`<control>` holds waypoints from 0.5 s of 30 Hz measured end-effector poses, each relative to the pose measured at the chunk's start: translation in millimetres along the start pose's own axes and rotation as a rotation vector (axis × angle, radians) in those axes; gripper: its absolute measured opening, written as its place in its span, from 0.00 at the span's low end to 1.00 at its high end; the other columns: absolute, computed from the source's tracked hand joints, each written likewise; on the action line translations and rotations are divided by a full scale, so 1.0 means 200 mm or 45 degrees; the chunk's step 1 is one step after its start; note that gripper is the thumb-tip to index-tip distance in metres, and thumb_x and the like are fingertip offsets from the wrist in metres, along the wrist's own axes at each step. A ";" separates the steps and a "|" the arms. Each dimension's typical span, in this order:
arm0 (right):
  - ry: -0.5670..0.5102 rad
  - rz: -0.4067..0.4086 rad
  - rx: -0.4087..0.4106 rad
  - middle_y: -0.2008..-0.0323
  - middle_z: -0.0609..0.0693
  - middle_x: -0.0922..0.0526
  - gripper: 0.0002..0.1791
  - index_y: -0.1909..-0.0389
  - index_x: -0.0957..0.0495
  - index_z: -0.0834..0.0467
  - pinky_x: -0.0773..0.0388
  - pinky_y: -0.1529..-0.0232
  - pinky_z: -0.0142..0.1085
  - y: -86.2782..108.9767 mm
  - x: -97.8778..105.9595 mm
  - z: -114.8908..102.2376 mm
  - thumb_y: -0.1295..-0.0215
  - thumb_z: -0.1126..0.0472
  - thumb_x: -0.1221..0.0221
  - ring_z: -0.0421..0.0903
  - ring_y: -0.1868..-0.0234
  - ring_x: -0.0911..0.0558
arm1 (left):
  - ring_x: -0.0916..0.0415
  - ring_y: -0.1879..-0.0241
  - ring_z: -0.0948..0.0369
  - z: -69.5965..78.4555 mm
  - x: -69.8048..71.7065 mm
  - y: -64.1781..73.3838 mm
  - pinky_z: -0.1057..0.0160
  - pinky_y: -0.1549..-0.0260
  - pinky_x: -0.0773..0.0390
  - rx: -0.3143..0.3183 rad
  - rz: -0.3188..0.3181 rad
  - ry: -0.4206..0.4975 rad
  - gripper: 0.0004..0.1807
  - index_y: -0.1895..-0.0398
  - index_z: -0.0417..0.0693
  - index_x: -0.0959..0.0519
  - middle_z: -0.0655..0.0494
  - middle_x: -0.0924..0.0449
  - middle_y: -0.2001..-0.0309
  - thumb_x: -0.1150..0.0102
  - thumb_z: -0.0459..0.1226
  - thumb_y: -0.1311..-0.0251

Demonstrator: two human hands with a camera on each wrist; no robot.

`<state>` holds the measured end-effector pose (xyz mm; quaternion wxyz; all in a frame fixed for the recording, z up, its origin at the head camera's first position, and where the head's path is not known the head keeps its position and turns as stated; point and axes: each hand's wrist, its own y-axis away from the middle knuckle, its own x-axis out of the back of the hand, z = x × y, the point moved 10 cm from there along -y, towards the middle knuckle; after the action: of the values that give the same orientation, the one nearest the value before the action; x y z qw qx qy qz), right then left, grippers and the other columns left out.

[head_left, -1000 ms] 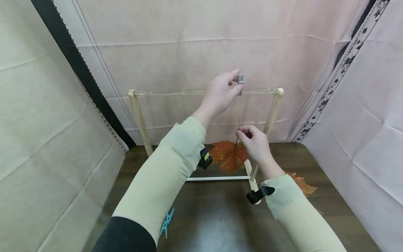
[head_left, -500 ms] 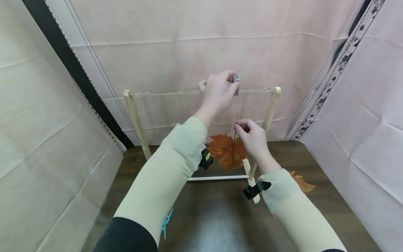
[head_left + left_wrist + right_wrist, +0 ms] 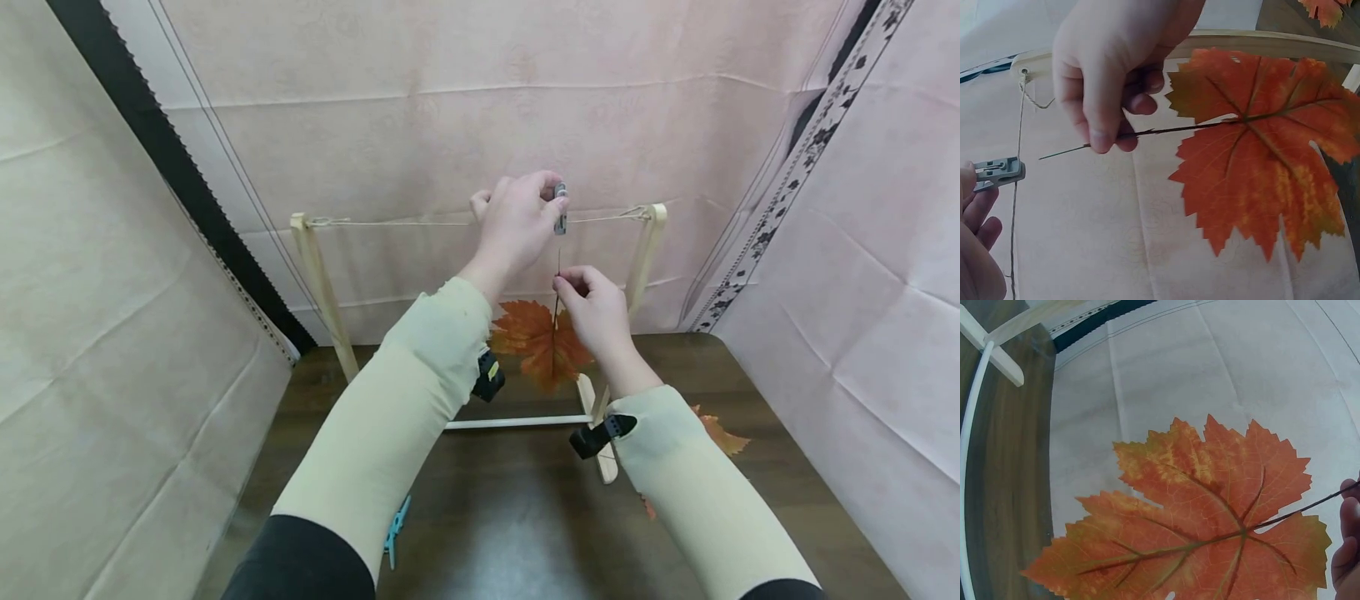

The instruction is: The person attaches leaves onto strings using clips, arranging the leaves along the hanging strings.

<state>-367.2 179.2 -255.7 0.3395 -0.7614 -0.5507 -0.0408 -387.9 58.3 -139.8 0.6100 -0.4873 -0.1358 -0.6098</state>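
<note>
My left hand (image 3: 517,221) pinches a grey clothespin (image 3: 561,208) at the string (image 3: 615,217) stretched between two wooden posts. In the left wrist view the grey clothespin (image 3: 1000,173) overlaps the string. Below it, my right hand (image 3: 596,308) pinches the thin dark stem of an orange artificial maple leaf (image 3: 536,337) between thumb and forefinger. The stem's tip points up toward the clothespin, with a small gap between them. The right wrist view shows the leaf's broad orange blade (image 3: 1210,519) hanging free, with green-yellow edges.
The wooden rack has a left post (image 3: 324,292), a right post (image 3: 645,258) and a white lower bar (image 3: 517,422). A blue clothespin (image 3: 396,531) lies on the brown table (image 3: 495,517) beside the left sleeve. Another orange leaf (image 3: 722,432) lies right of the rack, partly behind the right sleeve.
My right hand has risen with the leaf, bringing the stem tip closer to the grey clothespin. My left hand has shifted slightly left and down, still holding the clothespin.
</note>
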 end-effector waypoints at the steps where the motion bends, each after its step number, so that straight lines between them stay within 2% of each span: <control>1: -0.001 0.008 -0.001 0.72 0.47 0.24 0.13 0.65 0.23 0.55 0.32 0.69 0.34 -0.01 0.00 -0.01 0.43 0.49 0.46 0.41 0.71 0.28 | 0.39 0.53 0.67 0.00 0.00 0.00 0.57 0.52 0.55 -0.004 -0.001 -0.007 0.14 0.54 0.66 0.27 0.75 0.26 0.61 0.53 0.51 0.43; 7: -0.021 0.028 -0.009 0.73 0.47 0.24 0.11 0.66 0.23 0.54 0.32 0.69 0.33 -0.03 0.00 -0.04 0.43 0.51 0.45 0.40 0.71 0.28 | 0.38 0.54 0.68 -0.01 0.02 0.00 0.58 0.52 0.55 0.011 0.021 -0.014 0.15 0.53 0.66 0.28 0.76 0.26 0.62 0.52 0.51 0.43; 15: -0.010 0.052 -0.007 0.73 0.47 0.24 0.12 0.66 0.23 0.55 0.32 0.70 0.32 -0.04 0.01 -0.04 0.43 0.51 0.45 0.40 0.71 0.28 | 0.38 0.57 0.69 0.01 0.09 -0.01 0.61 0.52 0.56 -0.024 0.110 0.117 0.15 0.54 0.64 0.27 0.76 0.25 0.64 0.51 0.51 0.44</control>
<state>-370.4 177.4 -245.4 0.3360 -0.7735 -0.5364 -0.0323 -384.3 49.1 -123.6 0.6367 -0.4698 -0.0808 -0.6061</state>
